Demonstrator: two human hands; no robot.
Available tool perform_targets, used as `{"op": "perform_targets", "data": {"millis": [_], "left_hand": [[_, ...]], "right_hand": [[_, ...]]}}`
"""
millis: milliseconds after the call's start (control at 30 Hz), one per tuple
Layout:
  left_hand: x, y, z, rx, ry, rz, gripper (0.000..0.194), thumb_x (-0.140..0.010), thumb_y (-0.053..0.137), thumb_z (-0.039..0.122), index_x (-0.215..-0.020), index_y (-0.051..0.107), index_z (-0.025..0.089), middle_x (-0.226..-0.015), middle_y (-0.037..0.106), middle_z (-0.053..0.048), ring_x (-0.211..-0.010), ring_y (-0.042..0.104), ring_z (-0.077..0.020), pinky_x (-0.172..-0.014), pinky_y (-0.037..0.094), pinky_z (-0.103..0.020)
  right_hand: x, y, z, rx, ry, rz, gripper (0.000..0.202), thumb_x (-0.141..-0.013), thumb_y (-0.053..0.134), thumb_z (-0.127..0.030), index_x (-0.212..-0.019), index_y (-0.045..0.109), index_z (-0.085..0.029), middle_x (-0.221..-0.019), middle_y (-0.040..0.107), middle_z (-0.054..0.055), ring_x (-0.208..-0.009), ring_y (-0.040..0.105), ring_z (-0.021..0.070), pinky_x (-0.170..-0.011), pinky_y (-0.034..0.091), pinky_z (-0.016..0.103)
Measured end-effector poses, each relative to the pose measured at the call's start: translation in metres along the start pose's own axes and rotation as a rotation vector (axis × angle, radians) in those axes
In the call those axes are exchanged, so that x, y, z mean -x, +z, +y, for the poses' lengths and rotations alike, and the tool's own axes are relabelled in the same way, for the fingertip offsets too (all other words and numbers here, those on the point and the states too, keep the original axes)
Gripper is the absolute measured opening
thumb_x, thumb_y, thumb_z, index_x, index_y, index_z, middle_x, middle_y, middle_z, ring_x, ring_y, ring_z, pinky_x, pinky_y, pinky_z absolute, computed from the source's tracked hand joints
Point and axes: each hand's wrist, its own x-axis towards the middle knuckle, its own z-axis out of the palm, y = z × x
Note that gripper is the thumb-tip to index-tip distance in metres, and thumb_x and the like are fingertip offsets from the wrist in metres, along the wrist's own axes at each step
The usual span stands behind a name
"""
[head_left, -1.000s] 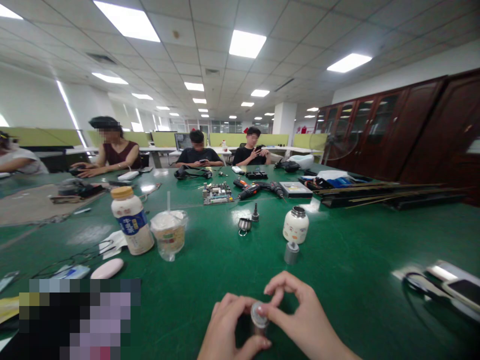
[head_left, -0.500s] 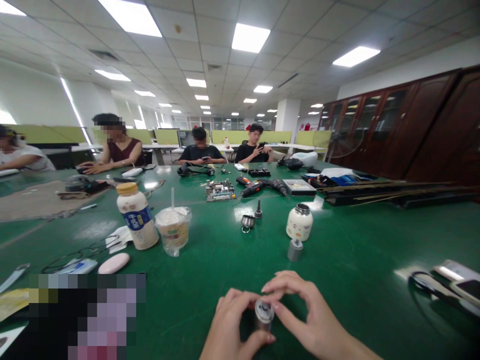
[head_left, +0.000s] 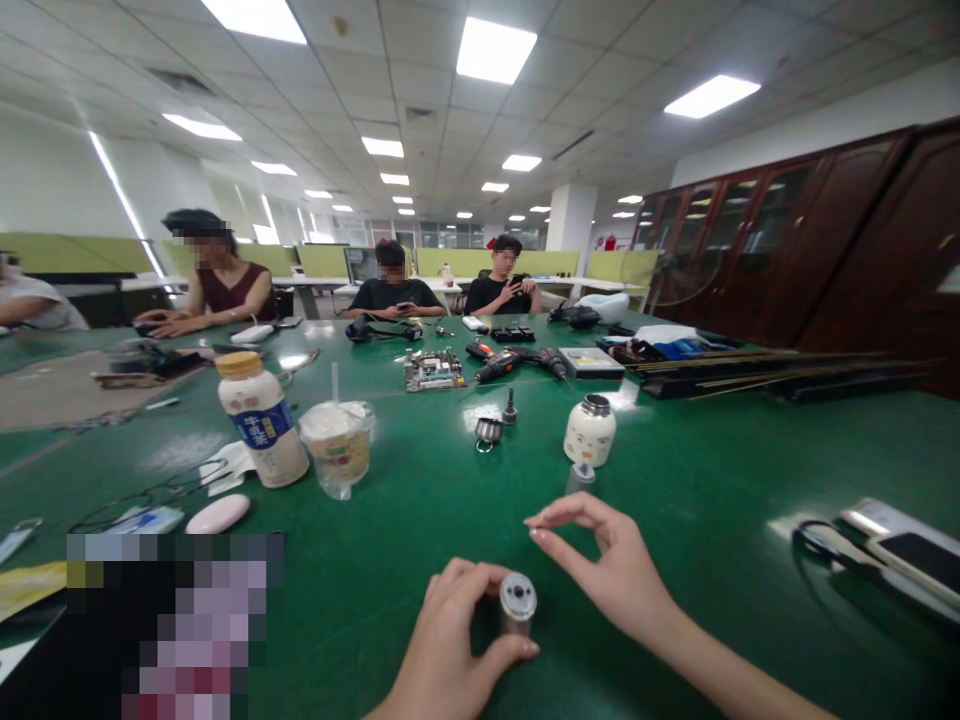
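My left hand [head_left: 457, 630] curls around a small grey metal cylinder [head_left: 518, 600] standing on the green table, thumb in front and fingers behind. The cylinder's pale round top faces up and shows a few dark holes. To the right and a little above it is my right hand [head_left: 600, 560], apart from the cylinder. Its thumb and index fingertips are pinched together; whatever lies between them, if anything, is too small to make out. Behind that hand stands a second grey cylinder [head_left: 581, 476], partly hidden, next to a cream-coloured flask [head_left: 590, 432] without a lid.
A steel cup-shaped lid with a ring [head_left: 488, 431] and a dark metal fitting [head_left: 510, 408] lie ahead. Farther off are a circuit board [head_left: 435, 371] and a power drill [head_left: 499, 366]. Leftward stand a bottle [head_left: 262, 430] and a drink cup [head_left: 337, 450]. Several people sit beyond.
My right hand has lifted off the cylinder's top and moved up and to the right, fingertips pinched. My left hand stays around the cylinder. The view has shifted slightly.
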Motion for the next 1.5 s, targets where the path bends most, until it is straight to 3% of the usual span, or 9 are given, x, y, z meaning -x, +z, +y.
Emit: {"op": "perform_targets", "data": {"millis": [267, 467, 633, 767, 967, 1100, 1200, 1400, 1500], "left_hand": [[-0.001, -0.001, 0.005, -0.009, -0.019, 0.005, 0.028, -0.067, 0.08, 0.02, -0.092, 0.067, 0.022, -0.093, 0.066, -0.003, -0.092, 0.058, -0.0253, -0.083, 0.042, -0.036], [-0.001, -0.002, 0.004, -0.006, -0.014, -0.001, 0.028, -0.067, 0.08, 0.022, -0.092, 0.067, 0.022, -0.094, 0.066, -0.003, -0.092, 0.057, -0.0249, -0.083, 0.041, -0.036], [-0.001, 0.001, -0.004, 0.002, 0.025, -0.012, 0.033, -0.07, 0.08, 0.029, -0.099, 0.066, 0.023, -0.096, 0.065, -0.004, -0.093, 0.057, -0.0256, -0.083, 0.042, -0.037], [-0.001, 0.002, -0.003, 0.004, 0.025, -0.004, 0.033, -0.069, 0.08, 0.028, -0.099, 0.066, 0.023, -0.097, 0.066, -0.004, -0.094, 0.057, -0.0254, -0.084, 0.042, -0.036], [-0.002, -0.001, 0.003, -0.011, 0.005, -0.016, 0.03, -0.069, 0.08, 0.03, -0.095, 0.067, 0.022, -0.095, 0.066, -0.004, -0.092, 0.057, -0.0252, -0.083, 0.042, -0.036], [-0.001, 0.0, 0.001, -0.01, 0.013, -0.009, 0.03, -0.069, 0.08, 0.027, -0.095, 0.066, 0.022, -0.095, 0.066, -0.004, -0.093, 0.057, -0.0251, -0.083, 0.042, -0.036], [0.0, 0.001, -0.001, -0.006, 0.018, -0.003, 0.035, -0.068, 0.081, 0.025, -0.099, 0.066, 0.022, -0.096, 0.065, -0.004, -0.094, 0.057, -0.0254, -0.083, 0.041, -0.036], [-0.001, -0.001, 0.002, -0.015, -0.012, -0.014, 0.03, -0.068, 0.081, 0.027, -0.094, 0.067, 0.022, -0.095, 0.065, -0.004, -0.093, 0.057, -0.0254, -0.083, 0.041, -0.036], [-0.001, -0.001, 0.003, -0.012, -0.021, -0.013, 0.031, -0.067, 0.081, 0.026, -0.095, 0.067, 0.022, -0.095, 0.065, -0.003, -0.092, 0.057, -0.0251, -0.083, 0.041, -0.035]], "right_hand": [[-0.008, -0.009, 0.052, 0.129, 0.064, -0.157, 0.014, -0.079, 0.068, -0.023, -0.092, 0.071, -0.019, -0.097, 0.073, 0.005, -0.09, 0.07, 0.0201, -0.087, 0.054, 0.036], [-0.005, -0.005, 0.017, -0.026, 0.106, -0.128, 0.013, -0.081, 0.069, -0.026, -0.092, 0.068, -0.019, -0.091, 0.075, 0.005, -0.089, 0.07, 0.02, -0.086, 0.054, 0.035], [0.007, 0.005, -0.016, -0.052, 0.06, -0.23, 0.007, -0.079, 0.071, -0.019, -0.085, 0.072, -0.02, -0.092, 0.074, 0.004, -0.097, 0.067, 0.0212, -0.087, 0.051, 0.035], [0.013, 0.01, -0.017, 0.043, 0.025, -0.256, 0.011, -0.077, 0.071, -0.016, -0.084, 0.073, -0.023, -0.089, 0.073, 0.002, -0.095, 0.065, 0.0209, -0.087, 0.048, 0.035], [0.007, 0.001, -0.014, 0.096, 0.037, -0.032, 0.011, -0.086, 0.063, -0.031, -0.09, 0.062, -0.021, -0.069, 0.069, -0.001, -0.074, 0.067, 0.0189, -0.08, 0.048, 0.036], [0.012, 0.002, -0.018, 0.064, 0.012, -0.178, 0.028, -0.08, 0.069, -0.025, -0.107, 0.06, -0.024, -0.094, 0.074, 0.001, -0.098, 0.066, 0.0209, -0.094, 0.044, 0.038], [0.014, 0.008, -0.019, 0.074, 0.012, -0.217, 0.019, -0.078, 0.07, -0.02, -0.096, 0.066, -0.024, -0.089, 0.074, 0.001, -0.091, 0.068, 0.0202, -0.089, 0.047, 0.036], [-0.007, -0.007, 0.009, 0.036, 0.053, -0.017, 0.016, -0.079, 0.07, -0.027, -0.092, 0.063, -0.021, -0.085, 0.075, 0.002, -0.086, 0.07, 0.02, -0.086, 0.051, 0.034], [-0.014, -0.017, 0.039, 0.119, 0.07, -0.105, 0.015, -0.078, 0.07, -0.024, -0.092, 0.067, -0.02, -0.089, 0.075, 0.004, -0.088, 0.071, 0.0216, -0.089, 0.051, 0.038]]}}
